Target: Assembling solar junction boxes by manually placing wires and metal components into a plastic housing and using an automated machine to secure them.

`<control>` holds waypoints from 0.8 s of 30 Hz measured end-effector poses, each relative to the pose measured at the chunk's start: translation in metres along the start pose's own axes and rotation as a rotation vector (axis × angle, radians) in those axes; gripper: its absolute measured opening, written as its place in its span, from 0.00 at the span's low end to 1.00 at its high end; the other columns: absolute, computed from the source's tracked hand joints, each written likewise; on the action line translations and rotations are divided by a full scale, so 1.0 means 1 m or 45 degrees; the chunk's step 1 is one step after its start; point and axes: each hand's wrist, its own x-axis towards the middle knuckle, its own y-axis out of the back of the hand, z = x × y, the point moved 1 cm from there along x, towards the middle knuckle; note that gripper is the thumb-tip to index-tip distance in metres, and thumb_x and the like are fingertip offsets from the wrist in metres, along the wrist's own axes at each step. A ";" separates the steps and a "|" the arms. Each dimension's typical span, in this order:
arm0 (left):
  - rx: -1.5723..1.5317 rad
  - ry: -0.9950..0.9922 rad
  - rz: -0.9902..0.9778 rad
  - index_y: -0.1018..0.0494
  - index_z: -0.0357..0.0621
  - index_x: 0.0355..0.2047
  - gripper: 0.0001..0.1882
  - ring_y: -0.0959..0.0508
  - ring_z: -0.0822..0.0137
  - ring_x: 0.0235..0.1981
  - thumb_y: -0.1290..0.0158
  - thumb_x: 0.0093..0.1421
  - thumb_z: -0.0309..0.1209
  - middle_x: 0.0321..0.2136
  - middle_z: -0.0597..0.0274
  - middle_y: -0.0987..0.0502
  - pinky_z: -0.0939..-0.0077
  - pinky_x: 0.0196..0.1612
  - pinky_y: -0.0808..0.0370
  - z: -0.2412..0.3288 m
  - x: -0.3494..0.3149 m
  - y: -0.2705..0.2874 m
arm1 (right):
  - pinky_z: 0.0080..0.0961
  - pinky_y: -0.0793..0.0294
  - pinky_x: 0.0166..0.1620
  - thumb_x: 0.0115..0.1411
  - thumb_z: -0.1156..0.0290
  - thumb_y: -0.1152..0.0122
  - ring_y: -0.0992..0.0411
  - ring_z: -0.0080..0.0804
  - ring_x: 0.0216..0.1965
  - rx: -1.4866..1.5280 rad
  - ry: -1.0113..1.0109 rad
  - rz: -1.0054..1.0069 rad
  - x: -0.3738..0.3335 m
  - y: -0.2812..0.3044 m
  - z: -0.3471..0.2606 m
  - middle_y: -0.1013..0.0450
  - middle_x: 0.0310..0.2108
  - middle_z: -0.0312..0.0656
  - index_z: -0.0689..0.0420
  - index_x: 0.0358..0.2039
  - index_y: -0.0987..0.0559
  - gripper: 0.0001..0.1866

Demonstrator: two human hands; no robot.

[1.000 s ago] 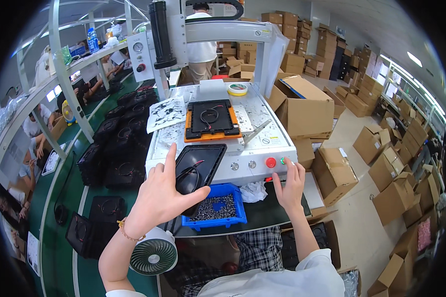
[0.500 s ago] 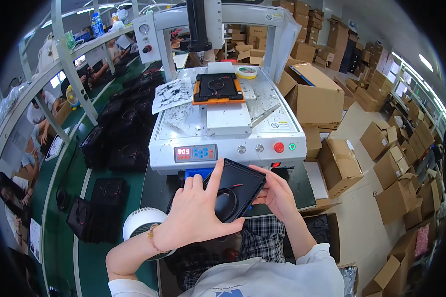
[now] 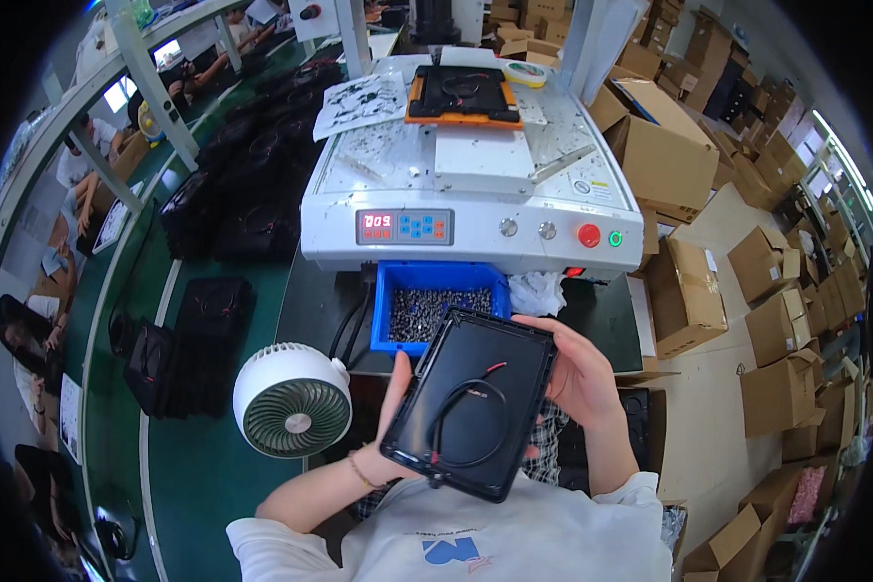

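Both my hands hold a black rectangular plastic housing point(image 3: 514, 412), tilted, with its recessed inner side facing me. A black cable with a red end lies coiled inside it. My left hand point(image 3: 395, 398) grips its left edge, thumb up along the side; the other fingers are mostly hidden behind it. On the right edge, my right hand point(image 3: 584, 380) is closed, with its fingers partly behind the housing. Just beyond the housing, a blue bin point(image 3: 382, 308) holds many small metal screws. A similar black housing point(image 3: 456, 92) lies in an orange fixture point(image 3: 500, 120) on the white machine point(image 3: 330, 218).
A white fan point(image 3: 296, 400) stands left of my hands. Stacked black housings point(image 3: 252, 194) line the green bench point(image 3: 199, 466) at left. A red button point(image 3: 589, 235) sits on the machine's front. Cardboard boxes point(image 3: 664, 160) stand at right. Other people sit at far left.
The housing has come nearer to me and shows its inner side more fully. My left hand has moved from across it to its left edge. The view has tilted down, revealing the screw bin.
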 end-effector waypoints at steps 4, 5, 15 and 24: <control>-0.159 0.019 -0.090 0.57 0.58 0.70 0.57 0.48 0.25 0.63 0.66 0.48 0.80 0.64 0.27 0.52 0.30 0.62 0.50 -0.020 0.005 0.002 | 0.18 0.30 0.43 0.62 0.76 0.48 0.31 0.25 0.45 -1.143 0.751 0.160 0.001 -0.006 -0.014 0.29 0.46 0.40 0.60 0.51 0.25 0.17; -0.128 -0.022 -0.021 0.57 0.57 0.70 0.57 0.47 0.28 0.63 0.67 0.49 0.79 0.65 0.32 0.51 0.31 0.63 0.50 -0.022 0.007 0.001 | 0.22 0.29 0.42 0.56 0.82 0.44 0.31 0.28 0.40 -1.590 0.932 0.169 -0.002 -0.008 -0.023 0.30 0.44 0.42 0.57 0.47 0.21 0.17; -0.015 -0.009 0.052 0.57 0.56 0.70 0.55 0.44 0.37 0.65 0.71 0.51 0.79 0.67 0.45 0.50 0.34 0.63 0.46 -0.033 0.007 0.011 | 0.28 0.30 0.42 0.48 0.76 0.31 0.34 0.34 0.40 -1.901 0.692 -0.606 0.014 -0.025 -0.025 0.26 0.38 0.34 0.55 0.31 0.20 0.09; 0.452 -0.472 -0.162 0.49 0.35 0.64 0.50 0.32 0.46 0.57 0.54 0.53 0.62 0.59 0.42 0.39 0.53 0.62 0.35 0.003 -0.007 -0.010 | 0.26 0.23 0.32 0.49 0.82 0.32 0.23 0.36 0.29 -0.895 0.779 -0.596 -0.036 -0.050 -0.037 0.21 0.28 0.45 0.55 0.28 0.26 0.11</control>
